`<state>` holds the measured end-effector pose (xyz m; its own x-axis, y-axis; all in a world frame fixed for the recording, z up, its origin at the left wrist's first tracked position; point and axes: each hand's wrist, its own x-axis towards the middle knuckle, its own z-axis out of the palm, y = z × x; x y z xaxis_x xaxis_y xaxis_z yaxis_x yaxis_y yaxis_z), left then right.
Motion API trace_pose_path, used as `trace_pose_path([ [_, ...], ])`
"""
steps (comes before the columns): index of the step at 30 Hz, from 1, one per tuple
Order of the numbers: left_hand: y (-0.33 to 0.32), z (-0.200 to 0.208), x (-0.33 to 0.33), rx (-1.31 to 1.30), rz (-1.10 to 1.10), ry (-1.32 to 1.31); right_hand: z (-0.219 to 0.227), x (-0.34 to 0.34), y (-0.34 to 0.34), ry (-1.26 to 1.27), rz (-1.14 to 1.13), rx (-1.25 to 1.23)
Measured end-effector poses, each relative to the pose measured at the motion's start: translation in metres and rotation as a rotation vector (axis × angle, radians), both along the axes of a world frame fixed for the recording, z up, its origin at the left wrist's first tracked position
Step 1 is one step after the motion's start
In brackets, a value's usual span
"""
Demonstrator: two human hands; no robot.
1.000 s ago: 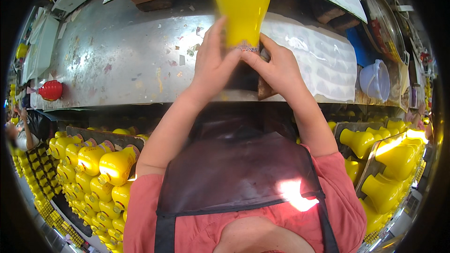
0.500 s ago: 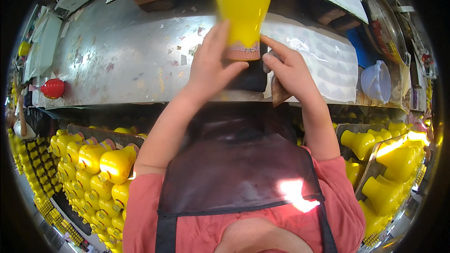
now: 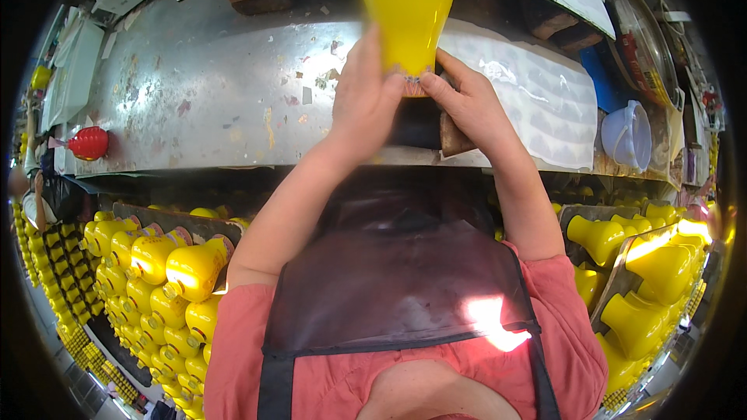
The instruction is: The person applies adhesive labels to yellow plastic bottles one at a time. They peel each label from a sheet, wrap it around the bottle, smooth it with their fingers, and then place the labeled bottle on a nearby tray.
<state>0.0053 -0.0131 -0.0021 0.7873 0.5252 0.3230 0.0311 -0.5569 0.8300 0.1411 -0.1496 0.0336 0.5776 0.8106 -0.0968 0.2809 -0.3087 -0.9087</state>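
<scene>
A glossy yellow vase (image 3: 407, 12) stretches away from me at the top middle, its narrow neck at the far end. Round its near end runs a pinkish patterned band (image 3: 414, 86). My left hand (image 3: 364, 105) is closed against the vase's left side, fingers blurred, thumb by the band. From the right my right hand (image 3: 473, 101) grips the same end, its thumb pressing on the band and its fingers along the side. Under my right palm a brown block-like piece (image 3: 454, 138) shows in part. Whether that hand also holds something is hidden.
A stained metal worktop (image 3: 226, 101) spans the front, with a white patterned sheet (image 3: 537, 101) on its right. A red round container (image 3: 88, 144) and a pale bucket (image 3: 626, 136) stand at either side. Racks of yellow vases (image 3: 194, 268) flank me; another person's arm (image 3: 37, 194) shows far left.
My right thumb has moved left onto the patterned band, and my left thumb has risen to it. The grey piece by my right thumb is no longer visible. An arm has appeared far left.
</scene>
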Motion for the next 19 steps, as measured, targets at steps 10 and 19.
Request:
trace_pose_path([
  [10, -0.003, -0.001, 0.001, 0.042, 0.025, 0.001, -0.004, -0.005, 0.002, -0.015, -0.030, 0.013],
  [19, 0.010, -0.007, -0.005, -0.219, -0.066, 0.008, 0.003, -0.002, -0.003, 0.206, 0.027, 0.071],
])
